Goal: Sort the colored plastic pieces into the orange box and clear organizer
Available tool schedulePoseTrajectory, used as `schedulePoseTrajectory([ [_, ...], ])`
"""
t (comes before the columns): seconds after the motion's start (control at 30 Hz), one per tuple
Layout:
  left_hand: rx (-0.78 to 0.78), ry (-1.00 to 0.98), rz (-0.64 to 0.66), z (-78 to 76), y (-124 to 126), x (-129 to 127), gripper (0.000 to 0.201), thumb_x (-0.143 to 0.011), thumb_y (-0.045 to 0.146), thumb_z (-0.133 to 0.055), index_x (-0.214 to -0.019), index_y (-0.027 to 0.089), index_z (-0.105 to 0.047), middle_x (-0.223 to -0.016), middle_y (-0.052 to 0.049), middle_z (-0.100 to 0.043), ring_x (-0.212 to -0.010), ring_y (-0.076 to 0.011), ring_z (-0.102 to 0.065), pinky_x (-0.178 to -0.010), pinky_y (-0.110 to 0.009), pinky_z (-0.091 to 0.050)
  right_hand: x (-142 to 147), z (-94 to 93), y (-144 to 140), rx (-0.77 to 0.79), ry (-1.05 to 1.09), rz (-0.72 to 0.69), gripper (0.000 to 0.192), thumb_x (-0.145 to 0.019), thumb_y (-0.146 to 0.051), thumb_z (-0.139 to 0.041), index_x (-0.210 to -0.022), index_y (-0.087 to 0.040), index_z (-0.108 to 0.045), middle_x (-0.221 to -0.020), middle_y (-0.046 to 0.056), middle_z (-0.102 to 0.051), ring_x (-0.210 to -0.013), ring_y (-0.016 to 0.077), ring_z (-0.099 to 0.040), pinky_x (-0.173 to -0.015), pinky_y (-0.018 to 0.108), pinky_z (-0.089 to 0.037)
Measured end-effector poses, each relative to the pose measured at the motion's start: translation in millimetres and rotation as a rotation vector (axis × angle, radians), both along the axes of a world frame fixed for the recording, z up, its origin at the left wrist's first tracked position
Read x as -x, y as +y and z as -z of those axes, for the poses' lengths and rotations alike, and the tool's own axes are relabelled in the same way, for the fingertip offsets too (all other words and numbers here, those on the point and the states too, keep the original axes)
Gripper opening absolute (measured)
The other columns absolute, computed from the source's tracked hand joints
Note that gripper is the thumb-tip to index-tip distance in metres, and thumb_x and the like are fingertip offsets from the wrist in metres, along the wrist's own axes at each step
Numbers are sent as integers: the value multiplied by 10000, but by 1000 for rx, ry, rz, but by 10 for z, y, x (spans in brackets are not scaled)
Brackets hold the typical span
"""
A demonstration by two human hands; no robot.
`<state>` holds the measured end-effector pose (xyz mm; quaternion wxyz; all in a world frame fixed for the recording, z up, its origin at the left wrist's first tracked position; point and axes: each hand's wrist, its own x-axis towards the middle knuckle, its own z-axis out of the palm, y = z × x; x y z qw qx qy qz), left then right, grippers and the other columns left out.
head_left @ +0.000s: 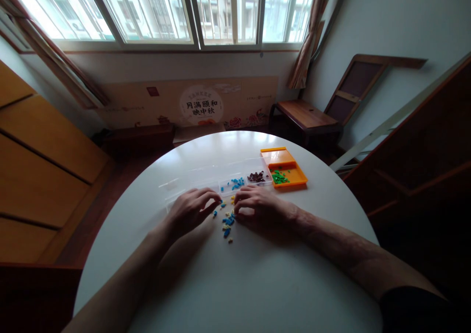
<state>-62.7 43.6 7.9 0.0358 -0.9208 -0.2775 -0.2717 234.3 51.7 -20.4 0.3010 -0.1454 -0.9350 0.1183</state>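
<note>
A small heap of loose blue and yellow beads (pixel 227 221) lies on the round white table (pixel 235 284). My left hand (pixel 191 209) rests palm down just left of the heap, its fingertips curled toward the beads. My right hand (pixel 259 206) lies palm down on the heap's right edge, fingers bent over the nearest pieces. Whether either hand pinches a bead is hidden by the fingers. Behind the hands stands a clear compartment box (pixel 206 176) with blue beads (pixel 237 181) and brown beads (pixel 256 177) in separate cells.
An orange tray (pixel 290 168) holding green beads (pixel 278 177) sits right of the clear box. Beyond the table are a dark wooden bench (pixel 305 117), a folded wooden frame against the wall, a wooden cabinet on the left and a wide window.
</note>
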Motion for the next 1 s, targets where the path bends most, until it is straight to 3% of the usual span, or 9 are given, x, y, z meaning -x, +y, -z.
schedulePoseTrajectory([
  [0.17,-75,-39,-69,-10,-15,-13,86,-1115,258,-655,-1099,222,-731,-1016,-17,-833,-772,-151,-735,-777,-281,-526,-7,-14,-31,35,47,55,4,-1031,-243,-741,-1030,-240,-744,-1097,53,-778,-1014,208,-711,-966,379,-561],
  [0.4,-102,-95,-111,-2,-22,-51,91,-1111,265,-672,-1071,222,-742,-966,-2,-832,-722,-136,-719,-802,-285,-513,-7,1,23,7,-14,-9,57,-1062,-233,-711,-1031,-249,-756,-1101,31,-778,-1038,193,-697,-1010,370,-537],
  [0.6,-102,-159,-257,82,14,-161,134,-1105,297,-681,-1053,229,-784,-916,-1,-838,-711,-154,-739,-802,-314,-526,29,-19,-1,-10,-5,-14,77,-1079,-227,-678,-1036,-232,-742,-1085,45,-776,-1021,199,-696,-1001,372,-547],
  [0.73,-113,-150,-277,122,36,-207,144,-1110,270,-664,-1152,235,-798,-1061,-32,-872,-895,-191,-819,-827,-330,-542,45,-39,-38,-9,31,43,65,-1063,-221,-681,-1028,-236,-733,-1075,56,-776,-1006,208,-708,-960,379,-562],
  [1.0,-88,-157,-205,34,-43,-151,114,-1081,261,-684,-1098,228,-792,-962,-7,-833,-678,-140,-701,-765,-316,-547,69,15,2,-89,203,237,40,-1066,-224,-699,-1039,-234,-727,-1046,52,-772,-961,209,-705,-898,369,-557],
])
